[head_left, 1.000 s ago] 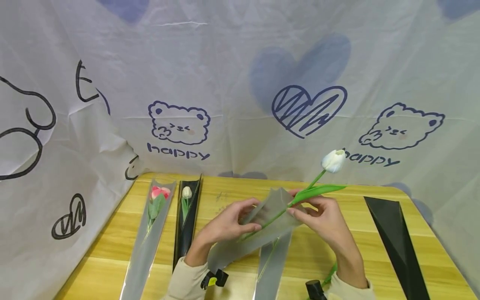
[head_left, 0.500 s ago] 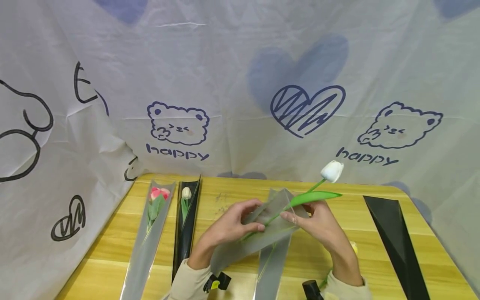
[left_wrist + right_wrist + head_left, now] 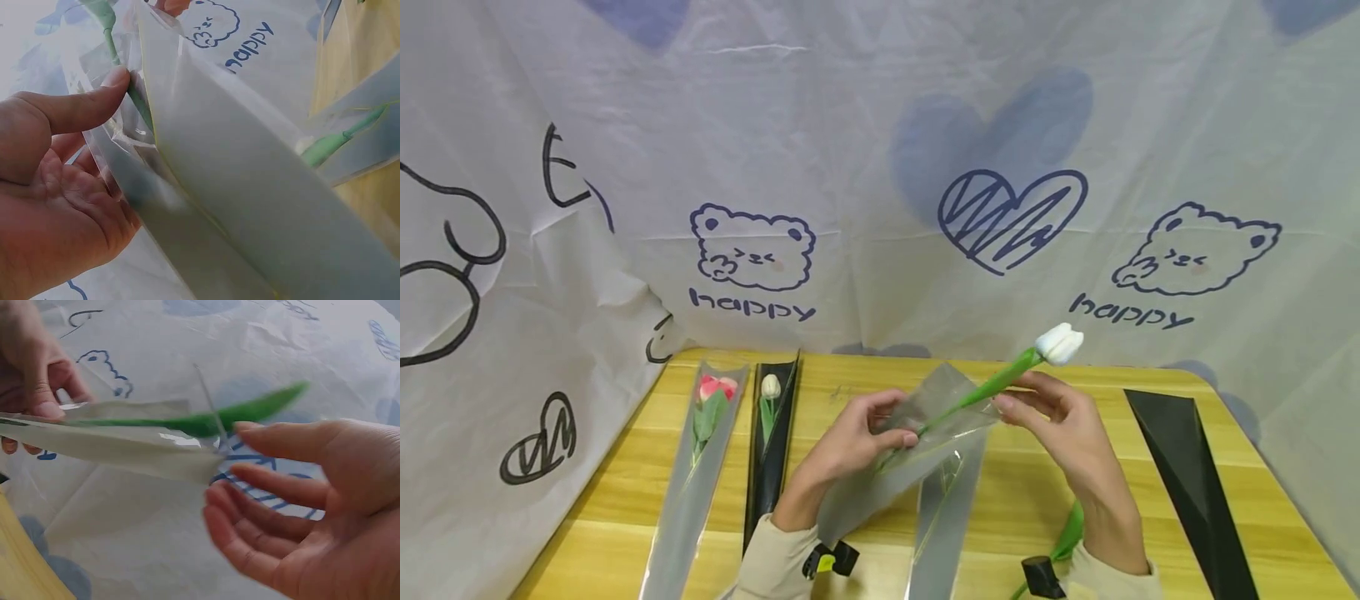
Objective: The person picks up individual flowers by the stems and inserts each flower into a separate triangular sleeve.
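Observation:
A white artificial tulip (image 3: 1060, 344) with a green leaf (image 3: 1000, 377) slants up to the right, its stem inside a translucent grey flower sleeve (image 3: 880, 492). My left hand (image 3: 857, 437) grips the sleeve, its thumb pressing the stem against the film, as the left wrist view shows. My right hand (image 3: 1060, 417) is at the sleeve's open end; in the right wrist view its thumb and forefinger (image 3: 281, 484) stand apart beside the film's corner. The flower head lies outside the sleeve, above my right hand.
A pink tulip in a grey sleeve (image 3: 681, 517) and a white one in a black sleeve (image 3: 767, 467) lie at left. Another grey sleeve (image 3: 936, 542) lies beneath my hands. A black sleeve (image 3: 1195, 483) is at right; a green leaf (image 3: 1070, 533) shows by my right wrist.
The tulip has turned, so its leaf now lies along the stem. My right hand has shifted from the stem to the sleeve's edge, and the sleeve's mouth is spread wider. My left hand keeps its grip.

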